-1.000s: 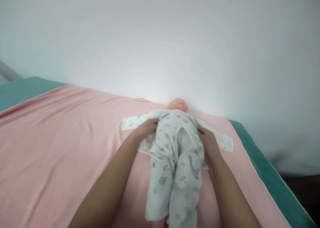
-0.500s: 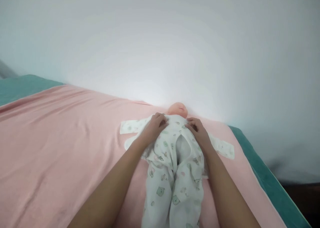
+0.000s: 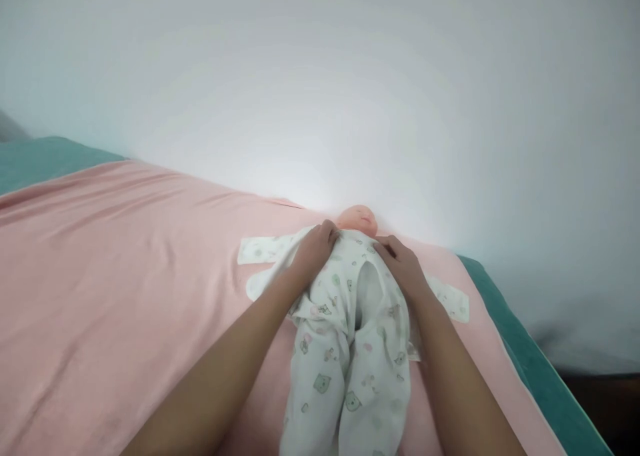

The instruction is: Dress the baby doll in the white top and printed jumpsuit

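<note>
Between left hand, right hand, clothed doll

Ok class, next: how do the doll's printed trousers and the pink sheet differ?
The trousers are white with scattered prints; the pink sheet is plain. The trousers are far smaller than the sheet. The trousers lie on top; the sheet spreads underneath. Both are creased fabric.

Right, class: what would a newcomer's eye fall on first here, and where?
Likely the doll's head, near the far edge of the pink cloth, below the pale wall. Then the white printed clothes in the centre, with the left hand and right hand at their upper end, one each side.
</note>
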The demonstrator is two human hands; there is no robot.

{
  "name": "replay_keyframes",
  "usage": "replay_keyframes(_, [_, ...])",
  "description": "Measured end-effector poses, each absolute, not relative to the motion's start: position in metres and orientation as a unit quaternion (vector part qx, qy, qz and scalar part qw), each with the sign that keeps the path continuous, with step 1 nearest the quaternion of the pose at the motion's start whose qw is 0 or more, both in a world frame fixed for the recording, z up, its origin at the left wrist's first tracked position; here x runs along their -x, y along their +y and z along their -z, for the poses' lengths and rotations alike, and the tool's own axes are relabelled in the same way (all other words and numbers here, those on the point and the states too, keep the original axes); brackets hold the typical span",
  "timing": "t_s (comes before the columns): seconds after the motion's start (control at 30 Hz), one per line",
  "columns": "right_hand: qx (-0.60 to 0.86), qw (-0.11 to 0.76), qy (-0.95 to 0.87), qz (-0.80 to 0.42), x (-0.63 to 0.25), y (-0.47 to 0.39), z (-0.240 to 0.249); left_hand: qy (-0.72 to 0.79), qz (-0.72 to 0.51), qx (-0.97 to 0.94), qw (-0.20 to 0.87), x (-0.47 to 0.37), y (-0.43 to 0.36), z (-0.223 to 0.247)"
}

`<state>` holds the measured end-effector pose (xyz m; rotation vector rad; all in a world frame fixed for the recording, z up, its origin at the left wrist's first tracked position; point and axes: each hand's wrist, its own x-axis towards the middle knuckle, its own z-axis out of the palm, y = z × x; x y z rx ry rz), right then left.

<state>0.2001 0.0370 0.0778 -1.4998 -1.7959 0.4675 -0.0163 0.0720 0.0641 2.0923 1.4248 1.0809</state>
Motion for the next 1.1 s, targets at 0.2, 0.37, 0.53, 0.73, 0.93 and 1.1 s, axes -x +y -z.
replay_keyframes(0.2, [0.673, 0.307, -0.669, -0.077, -0.192, 0.062, -0.076, 0.58, -0.242, -0.765, 0.141, 0.01, 0.112, -0.069])
replay_keyframes(0.37, [0.684, 0.317, -0.651, -0.093, -0.19, 0.067, -0.072, 0.592, -0.203, -0.767, 0.143, 0.007, 0.122, -0.064])
replay_keyframes(0.53, [0.686, 0.343, -0.629, -0.126, -0.192, 0.065, -0.069, 0.587, -0.221, -0.769, 0.121, 0.004, 0.112, -0.059])
replay_keyframes(0.73, [0.684, 0.358, -0.621, -0.137, -0.189, 0.063, -0.07, 0.575, -0.259, -0.773, 0.063, 0.005, 0.109, -0.055])
replay_keyframes(0.93, [0.66, 0.412, -0.598, -0.19, -0.186, 0.061, -0.065, 0.573, -0.294, -0.757, 0.107, 0.006, 0.111, -0.054])
replay_keyframes(1.1, [0.626, 0.446, -0.605, -0.208, -0.189, 0.062, -0.062, 0.56, -0.329, -0.748, 0.138, 0.007, 0.108, -0.053])
